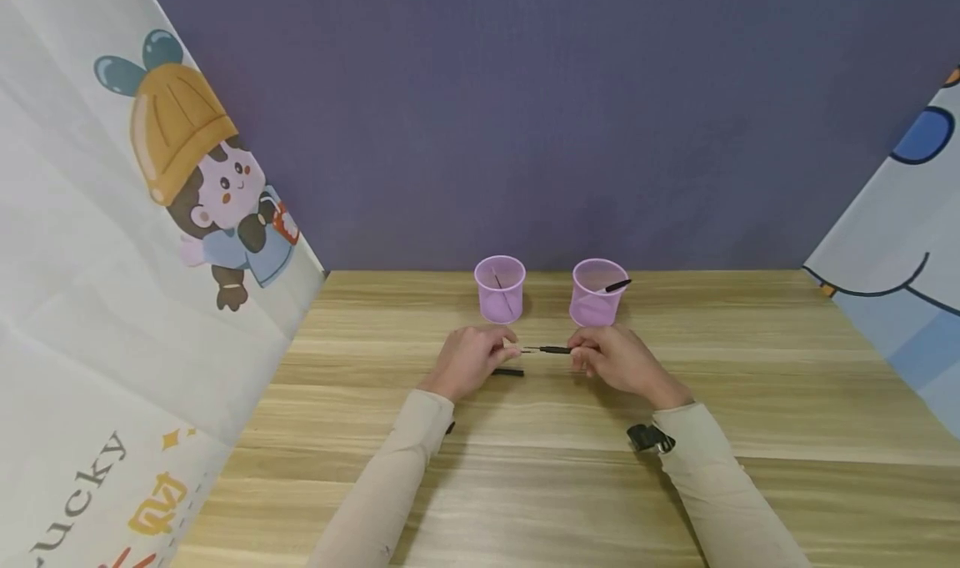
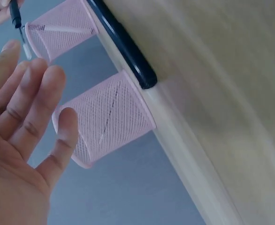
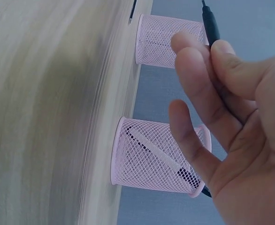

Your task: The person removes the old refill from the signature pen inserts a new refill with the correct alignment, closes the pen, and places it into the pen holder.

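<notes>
Now pinching a black pen (image 1: 557, 350) in the right hand (image 1: 617, 356), in front of two pink cups (image 1: 489, 305) — pointing it toward the left hand (image 1: 472, 357), near a black tube (image 1: 512, 373) lying on the wooden table (image 1: 555, 476). Cannot tell — whether gripping anything with the left.

We saw black on the pen piece (image 1: 557, 350) and the tube (image 1: 511, 373). The left cup (image 1: 492, 308) and right cup (image 1: 587, 312) were lilac-pink mesh. Streaked yellow-brown wood grain patterned the table (image 1: 525, 501), plain slate purple covered the backdrop (image 1: 525, 118), the sleeves (image 1: 416, 439) were beige, and the cartoon figure (image 1: 258, 251) wore a mustard hat (image 1: 180, 126) with teal lobes (image 1: 120, 76).
</notes>
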The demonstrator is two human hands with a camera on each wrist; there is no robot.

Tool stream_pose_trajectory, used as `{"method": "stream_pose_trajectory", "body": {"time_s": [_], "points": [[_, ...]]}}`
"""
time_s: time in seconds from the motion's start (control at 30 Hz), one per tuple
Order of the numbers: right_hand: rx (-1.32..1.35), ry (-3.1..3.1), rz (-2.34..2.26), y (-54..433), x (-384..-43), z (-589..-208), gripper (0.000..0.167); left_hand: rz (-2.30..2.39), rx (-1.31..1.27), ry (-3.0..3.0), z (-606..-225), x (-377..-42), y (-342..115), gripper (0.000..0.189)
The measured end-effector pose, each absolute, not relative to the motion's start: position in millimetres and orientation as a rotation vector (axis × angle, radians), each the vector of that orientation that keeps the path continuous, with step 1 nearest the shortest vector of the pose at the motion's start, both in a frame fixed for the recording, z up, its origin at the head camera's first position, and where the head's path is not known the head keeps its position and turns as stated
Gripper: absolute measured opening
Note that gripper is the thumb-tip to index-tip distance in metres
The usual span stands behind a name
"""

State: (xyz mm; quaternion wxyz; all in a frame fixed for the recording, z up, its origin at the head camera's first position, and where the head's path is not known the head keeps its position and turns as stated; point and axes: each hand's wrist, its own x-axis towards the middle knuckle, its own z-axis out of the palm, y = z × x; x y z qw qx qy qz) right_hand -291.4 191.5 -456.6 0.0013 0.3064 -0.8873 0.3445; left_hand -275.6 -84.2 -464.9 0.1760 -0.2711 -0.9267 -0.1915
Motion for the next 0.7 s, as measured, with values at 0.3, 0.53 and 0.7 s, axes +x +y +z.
{"method": "stream_pose_trajectory", "body": {"time_s": [0.3, 0.53, 0.7], "points": [[0.943, -2.78, 1.079, 194, -292, -456, 0.008, -0.554, -0.673, -2.791, -459, -279, -99, 0.005], [0.938, -2.777, 1.092, 196, -293, -456, 0.008, -0.497, -0.663, -2.98, -460, -280, -106, 0.004], [0.955, -2.761, 1.105, 196, -294, -456, 0.008, -0.457, -0.694, -3.025, -463, -280, -108, 0.006]]}}
